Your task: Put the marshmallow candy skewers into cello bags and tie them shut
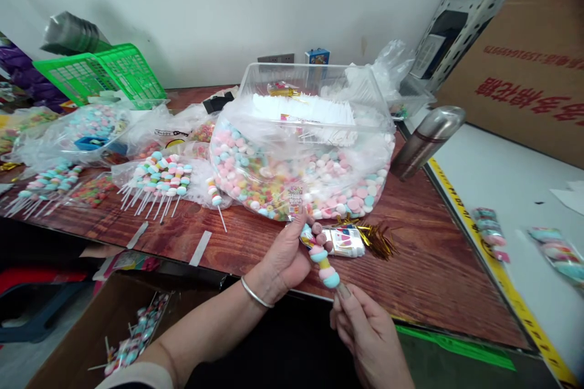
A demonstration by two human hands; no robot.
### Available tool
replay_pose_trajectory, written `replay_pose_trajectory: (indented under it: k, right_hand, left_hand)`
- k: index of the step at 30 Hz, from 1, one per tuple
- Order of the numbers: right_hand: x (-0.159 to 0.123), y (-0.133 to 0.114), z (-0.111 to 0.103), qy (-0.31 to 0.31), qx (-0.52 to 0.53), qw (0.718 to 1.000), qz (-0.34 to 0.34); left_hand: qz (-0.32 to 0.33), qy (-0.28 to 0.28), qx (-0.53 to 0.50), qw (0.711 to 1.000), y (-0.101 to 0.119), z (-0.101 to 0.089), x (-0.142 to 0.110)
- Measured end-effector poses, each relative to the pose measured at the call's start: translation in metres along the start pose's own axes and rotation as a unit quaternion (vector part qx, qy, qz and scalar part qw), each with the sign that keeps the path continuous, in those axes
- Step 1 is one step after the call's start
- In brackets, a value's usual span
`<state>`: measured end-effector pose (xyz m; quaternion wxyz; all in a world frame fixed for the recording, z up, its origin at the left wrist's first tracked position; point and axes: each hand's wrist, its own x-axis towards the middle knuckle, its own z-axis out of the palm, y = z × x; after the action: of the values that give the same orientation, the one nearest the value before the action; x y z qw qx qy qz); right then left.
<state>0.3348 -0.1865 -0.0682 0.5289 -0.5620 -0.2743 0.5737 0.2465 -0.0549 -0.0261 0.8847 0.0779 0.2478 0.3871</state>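
A marshmallow skewer (325, 262) in blue, pink, white and yellow tilts between my two hands above the table's front edge. My right hand (367, 331) pinches its stick below the bottom blue marshmallow. My left hand (292, 252) is closed on a small printed plastic wrapper (307, 234) at the skewer's upper end; how far the candy sits inside is hard to make out. Just behind my fingers lie a stack of silvery wrappers (349, 242) and a bunch of gold twist ties (378, 238).
Behind my hands is a big plastic-covered heap of loose marshmallows (360, 185), with a clear bin (314, 79) of white sticks. Finished-looking skewers (164, 176) lie left. A steel flask (429, 140) stands right. A cardboard box (82, 340) with wrapped skewers is below left.
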Motion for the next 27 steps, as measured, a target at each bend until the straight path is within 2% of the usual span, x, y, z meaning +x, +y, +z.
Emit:
replay_pose_trajectory:
  k: [2, 4, 6, 8, 11, 18, 23, 27]
  right_hand:
    - [0.000, -0.001, 0.001, -0.003, 0.000, 1.000, -0.006]
    - [-0.001, -0.003, 0.002, 0.018, -0.065, 0.996, -0.061]
    - [-0.002, -0.004, 0.003, 0.061, -0.165, 0.973, -0.148]
    - [-0.004, -0.005, 0.004, 0.101, -0.248, 0.939, -0.216]
    - [-0.004, -0.003, 0.005, 0.123, -0.301, 0.910, -0.258]
    - [0.002, -0.006, 0.011, 0.161, -0.303, 0.902, -0.261]
    - [0.006, -0.010, 0.015, 0.154, -0.273, 0.922, -0.227]
    - [0.006, -0.011, 0.013, 0.134, -0.223, 0.948, -0.186]
  left_hand:
    - [-0.005, 0.002, -0.005, 1.000, -0.002, 0.000, 0.001]
    - [-0.008, 0.013, -0.008, 1.000, -0.002, 0.001, 0.002]
    - [-0.005, 0.025, -0.006, 1.000, -0.002, 0.001, 0.002]
    - [0.002, 0.031, -0.001, 1.000, -0.001, 0.001, 0.001]
    - [0.009, 0.030, 0.004, 1.000, 0.000, 0.001, 0.001]
    - [0.013, 0.031, 0.028, 0.999, -0.013, 0.003, -0.003]
    - [-0.008, 0.041, 0.047, 0.998, -0.018, 0.001, -0.006]
    - [0.026, 0.053, 0.043, 0.997, -0.008, -0.002, -0.001]
